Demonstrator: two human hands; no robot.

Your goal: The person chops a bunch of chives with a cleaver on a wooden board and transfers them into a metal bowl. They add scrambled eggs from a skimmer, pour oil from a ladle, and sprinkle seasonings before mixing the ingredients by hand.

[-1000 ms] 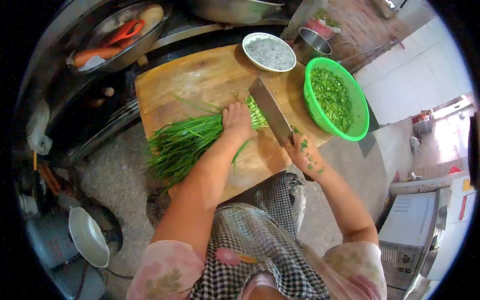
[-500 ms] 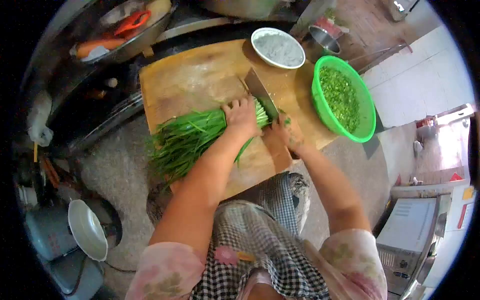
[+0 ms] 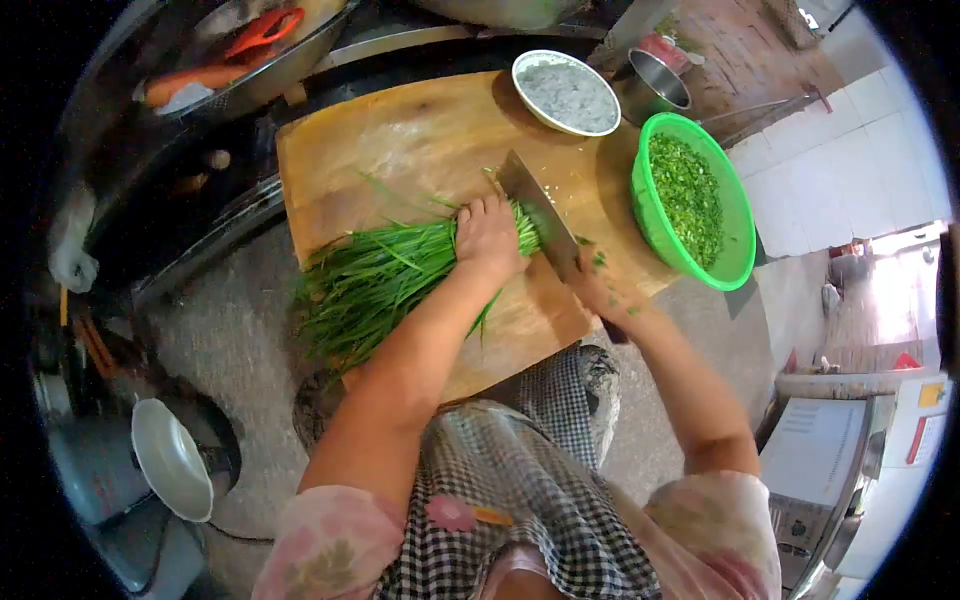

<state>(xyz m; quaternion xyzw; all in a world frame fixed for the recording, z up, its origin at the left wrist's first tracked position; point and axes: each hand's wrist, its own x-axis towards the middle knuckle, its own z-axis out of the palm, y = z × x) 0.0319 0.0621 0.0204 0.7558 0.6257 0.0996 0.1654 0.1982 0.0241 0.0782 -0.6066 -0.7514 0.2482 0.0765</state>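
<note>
A long bunch of green chives (image 3: 385,268) lies across the wooden cutting board (image 3: 400,145), its cut ends facing right. My left hand (image 3: 489,236) is closed over the bunch near those ends and presses it down. In my right hand (image 3: 602,290) is a cleaver (image 3: 540,212), gripped by its dark handle, part of which shows below the fingers. The wide blade stands right beside the cut ends. Whether its edge touches the board cannot be made out. Green bits stick to the back of my right hand.
Right of the board sits a green plastic basket (image 3: 741,225) of chopped greens. A white bowl (image 3: 567,93) with greyish contents is at the board's far edge, beside a metal pot (image 3: 655,85). A pan (image 3: 310,45) holds orange-handled things at upper left. A pale basin (image 3: 172,460) is at lower left.
My right hand and the cleaver have shifted right and slightly toward me, showing more of the blade. My left hand stays on the chives.
</note>
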